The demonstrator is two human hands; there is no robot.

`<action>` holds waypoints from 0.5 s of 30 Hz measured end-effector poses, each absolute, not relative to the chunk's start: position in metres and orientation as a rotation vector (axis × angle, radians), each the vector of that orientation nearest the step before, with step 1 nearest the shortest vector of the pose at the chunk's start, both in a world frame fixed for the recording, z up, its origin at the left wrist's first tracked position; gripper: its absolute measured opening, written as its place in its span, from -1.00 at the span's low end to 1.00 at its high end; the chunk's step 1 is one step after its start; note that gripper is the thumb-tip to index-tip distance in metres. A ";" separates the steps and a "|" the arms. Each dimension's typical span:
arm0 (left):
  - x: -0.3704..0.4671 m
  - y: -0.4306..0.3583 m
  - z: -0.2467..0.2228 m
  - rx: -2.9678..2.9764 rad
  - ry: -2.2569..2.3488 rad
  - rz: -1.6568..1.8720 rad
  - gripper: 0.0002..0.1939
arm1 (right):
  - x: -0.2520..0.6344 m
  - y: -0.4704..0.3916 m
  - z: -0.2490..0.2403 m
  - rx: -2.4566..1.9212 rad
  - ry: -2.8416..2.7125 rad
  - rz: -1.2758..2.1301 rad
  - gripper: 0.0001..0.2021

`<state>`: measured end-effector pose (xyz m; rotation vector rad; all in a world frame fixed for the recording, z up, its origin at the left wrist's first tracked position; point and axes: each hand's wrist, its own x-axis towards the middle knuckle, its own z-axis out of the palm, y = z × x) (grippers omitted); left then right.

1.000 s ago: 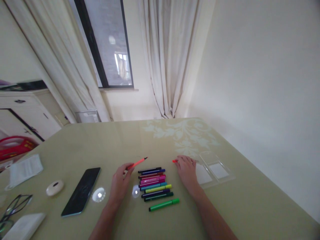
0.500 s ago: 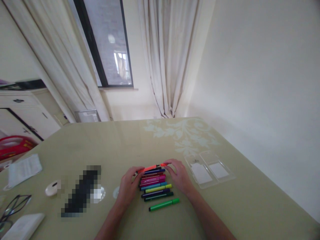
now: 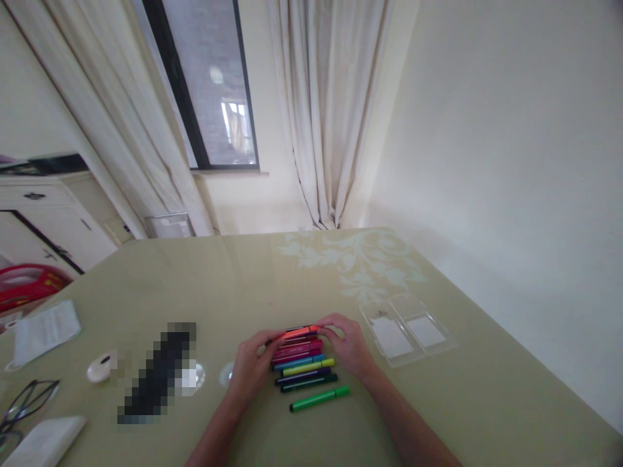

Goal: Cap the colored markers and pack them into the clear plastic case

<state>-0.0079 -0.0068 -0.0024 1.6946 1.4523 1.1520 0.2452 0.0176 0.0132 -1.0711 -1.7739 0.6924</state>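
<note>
My left hand (image 3: 254, 360) and my right hand (image 3: 348, 340) pinch the two ends of an orange marker (image 3: 300, 333), held level over the far end of a row of markers. Below it in the row lie dark and red ones, a magenta marker (image 3: 296, 352), a blue marker (image 3: 299, 362), a yellow-green marker (image 3: 308, 367), a dark purple marker (image 3: 302, 377) and a dark green marker (image 3: 308, 383). Nearest me, slightly apart from the others, is a bright green marker (image 3: 319, 399). My fingers hide the orange marker's tips.
Right of my hands lies an open clear plastic case (image 3: 413, 353) with white inserts. To the left are a blurred-out dark object (image 3: 158, 373), a white round item (image 3: 100, 368), eyeglasses (image 3: 32, 402), a white box (image 3: 48, 441) and a face mask (image 3: 46, 332). A wall borders the table's right side.
The orange marker has come slightly nearer to me and down toward the row, now covering the dark blue marker there. Both hands moved with it and keep their pinch.
</note>
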 end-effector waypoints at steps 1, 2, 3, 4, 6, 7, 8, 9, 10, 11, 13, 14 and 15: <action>-0.009 -0.006 -0.003 1.685 1.459 1.150 -0.68 | 0.244 0.017 0.013 -1.056 -1.774 0.699 -0.82; -0.011 -0.006 -0.003 1.678 1.464 1.149 -0.68 | 0.243 0.017 0.013 -1.041 -1.778 0.699 -0.82; -0.011 -0.006 -0.003 1.677 1.465 1.146 -0.69 | 0.242 0.017 0.013 -1.031 -1.780 0.699 -0.82; -0.012 -0.005 -0.004 1.684 1.465 1.144 -0.69 | 0.241 0.017 0.013 -1.030 -1.781 0.701 -0.83; -0.011 -0.004 -0.006 1.736 1.470 1.139 -0.68 | 0.241 0.017 0.012 -1.061 -1.783 0.703 -0.84; -0.010 -0.003 -0.007 1.783 1.477 1.143 -0.67 | 0.241 0.017 0.012 -1.093 -1.789 0.692 -0.84; -0.009 -0.002 -0.009 1.841 1.491 1.150 -0.66 | 0.241 0.018 0.011 -1.131 -1.797 0.669 -0.83; -0.008 -0.001 -0.010 1.910 1.512 1.154 -0.65 | 0.241 0.019 0.010 -1.169 -1.811 0.638 -0.83; -0.007 -0.001 -0.012 1.984 1.538 1.152 -0.64 | 0.241 0.020 0.009 -1.205 -1.828 0.608 -0.83; -0.007 -0.001 -0.013 2.059 1.567 1.135 -0.62 | 0.241 0.021 0.007 -1.234 -1.848 0.585 -0.83; -0.006 -0.003 -0.015 2.207 1.612 1.050 -0.56 | 0.242 0.023 0.004 -1.261 -1.891 0.577 -0.83; -0.004 -0.006 -0.016 2.282 1.616 0.985 -0.52 | 0.242 0.025 0.003 -1.257 -1.915 0.586 -0.82; -0.002 -0.008 -0.017 2.359 1.603 0.919 -0.48 | 0.242 0.025 0.002 -1.246 -1.937 0.593 -0.82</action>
